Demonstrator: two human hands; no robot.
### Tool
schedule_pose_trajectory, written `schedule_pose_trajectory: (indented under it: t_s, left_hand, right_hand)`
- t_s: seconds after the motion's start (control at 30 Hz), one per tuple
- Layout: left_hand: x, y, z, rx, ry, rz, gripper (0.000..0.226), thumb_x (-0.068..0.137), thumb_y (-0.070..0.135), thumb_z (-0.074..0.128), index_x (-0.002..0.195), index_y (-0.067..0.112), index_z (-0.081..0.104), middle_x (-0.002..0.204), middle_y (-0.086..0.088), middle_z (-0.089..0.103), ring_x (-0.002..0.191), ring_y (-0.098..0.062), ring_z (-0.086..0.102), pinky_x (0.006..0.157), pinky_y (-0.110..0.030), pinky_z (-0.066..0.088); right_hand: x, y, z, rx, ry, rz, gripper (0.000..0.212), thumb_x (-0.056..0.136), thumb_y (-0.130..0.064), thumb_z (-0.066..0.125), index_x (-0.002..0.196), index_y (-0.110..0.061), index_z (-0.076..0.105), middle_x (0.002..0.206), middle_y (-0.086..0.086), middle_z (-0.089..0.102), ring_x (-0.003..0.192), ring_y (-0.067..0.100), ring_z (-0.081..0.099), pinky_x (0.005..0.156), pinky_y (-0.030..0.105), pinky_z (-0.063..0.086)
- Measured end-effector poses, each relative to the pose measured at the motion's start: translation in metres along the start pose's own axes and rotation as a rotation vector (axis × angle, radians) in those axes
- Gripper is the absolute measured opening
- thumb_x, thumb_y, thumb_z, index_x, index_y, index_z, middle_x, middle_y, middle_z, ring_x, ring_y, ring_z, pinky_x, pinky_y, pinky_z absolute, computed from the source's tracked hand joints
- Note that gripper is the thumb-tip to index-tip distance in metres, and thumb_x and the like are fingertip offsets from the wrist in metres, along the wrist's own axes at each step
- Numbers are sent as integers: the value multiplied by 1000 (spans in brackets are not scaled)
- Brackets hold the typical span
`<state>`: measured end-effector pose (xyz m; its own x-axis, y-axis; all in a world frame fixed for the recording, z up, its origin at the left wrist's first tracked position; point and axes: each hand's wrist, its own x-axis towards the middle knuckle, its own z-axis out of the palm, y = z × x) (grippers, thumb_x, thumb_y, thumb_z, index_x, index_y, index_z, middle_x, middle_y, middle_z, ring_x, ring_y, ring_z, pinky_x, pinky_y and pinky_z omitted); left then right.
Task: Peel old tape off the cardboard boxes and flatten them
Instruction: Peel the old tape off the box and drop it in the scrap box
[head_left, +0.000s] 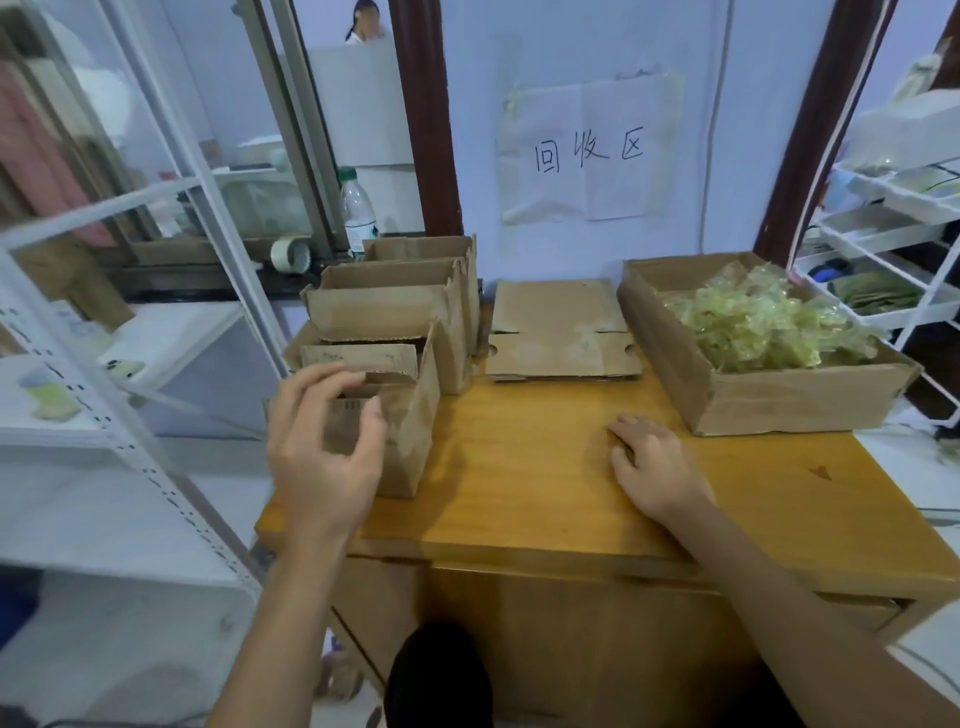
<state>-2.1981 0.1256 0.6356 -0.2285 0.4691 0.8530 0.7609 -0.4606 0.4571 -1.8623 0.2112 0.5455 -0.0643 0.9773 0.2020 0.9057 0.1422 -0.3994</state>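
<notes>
Three open cardboard boxes stand in a row on the left of the wooden table (524, 493); the nearest box (402, 415) is at the table's left edge. My left hand (322, 447) hovers in front of that box with fingers loosely curved, holding nothing. My right hand (654, 467) rests palm down on the bare tabletop. A stack of flattened boxes (561, 332) lies at the back middle. A large shallow carton (779, 400) at the right holds a heap of crumpled yellowish tape (763, 322).
A tape roll (290, 254) and a plastic bottle (358, 213) stand on the ledge behind the boxes. White shelving (130, 415) lines the left; a white rack (893, 239) stands at the right. A paper sign (589, 150) hangs on the wall. A person is in the background.
</notes>
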Motion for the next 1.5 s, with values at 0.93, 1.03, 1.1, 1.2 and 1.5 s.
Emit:
schedule_pose_trajectory:
  t_s: [0.93, 1.03, 1.1, 1.2, 1.5]
  left_hand:
    - [-59, 6, 22, -314, -205, -700, 63, 83, 51, 74, 140, 36, 52, 134, 11, 58, 119, -6, 57, 91, -30, 55]
    - [-52, 22, 66, -413, -301, -612, 58, 92, 49, 73, 143, 41, 49, 143, 11, 54, 129, -4, 53, 100, -28, 52]
    - [-47, 34, 94, -545, -376, -638, 59, 93, 47, 74, 145, 45, 45, 145, 15, 53, 131, -1, 52, 99, -23, 53]
    - [-43, 45, 128, -620, -439, -664, 62, 97, 33, 71, 150, 41, 42, 143, 21, 54, 125, 11, 51, 91, -8, 50]
    - [-49, 22, 142, -686, -423, -834, 43, 88, 51, 70, 128, 51, 56, 132, 16, 65, 121, -4, 61, 92, -22, 51]
  right_hand:
    - [-34, -112, -4, 855, -1, -88, 54, 101, -65, 48, 152, -46, 45, 142, -29, 52, 133, 2, 51, 106, 42, 54]
    - [-22, -79, -19, 892, 149, -7, 57, 99, -70, 46, 151, -45, 48, 144, -27, 53, 137, -1, 48, 114, 42, 47]
    - [-17, -62, -27, 917, 204, 22, 67, 97, -73, 45, 155, -40, 46, 143, -23, 54, 135, 0, 49, 114, 43, 47]
    - [-11, -40, -32, 919, 193, 52, 64, 88, -80, 50, 148, -57, 43, 148, -21, 48, 135, -1, 49, 113, 41, 48]
    - [-11, -17, -14, 939, 70, 75, 65, 98, -25, 72, 153, -39, 40, 133, -34, 54, 112, -27, 52, 91, 4, 46]
